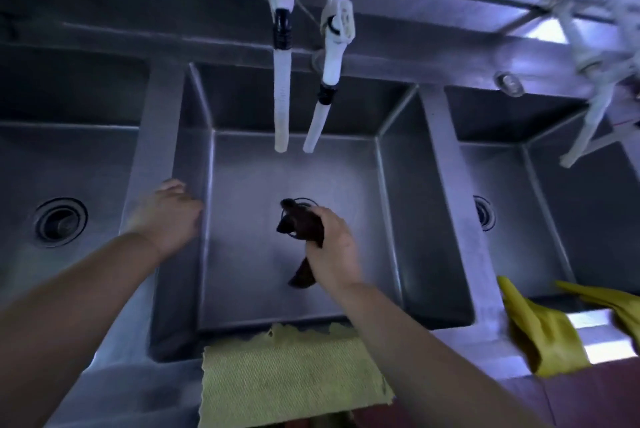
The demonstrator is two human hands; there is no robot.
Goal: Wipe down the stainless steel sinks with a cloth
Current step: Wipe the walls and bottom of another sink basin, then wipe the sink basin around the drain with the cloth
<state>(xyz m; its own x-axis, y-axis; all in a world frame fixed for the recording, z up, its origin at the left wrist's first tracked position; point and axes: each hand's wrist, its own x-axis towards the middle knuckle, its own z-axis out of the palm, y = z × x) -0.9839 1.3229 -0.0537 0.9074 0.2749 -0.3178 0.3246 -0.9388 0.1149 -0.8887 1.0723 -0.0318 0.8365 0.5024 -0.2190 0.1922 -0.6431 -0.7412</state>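
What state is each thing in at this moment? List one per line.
Left hand: fingers straight, resting on the sink divider.
Right hand: gripping the dark cloth.
Dark cloth: bunched, held above the middle sink.
Middle sink: no standing water visible.
Yellow cloth: draped over the front rim.
Yellow gloves: lying unworn on the rim.

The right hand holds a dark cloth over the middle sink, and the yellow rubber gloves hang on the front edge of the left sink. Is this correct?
Not quite. The head view shows the yellow rubber gloves draped on the front edge of the right sink, not the left one. The rest holds: the right hand grips the dark cloth over the middle sink.
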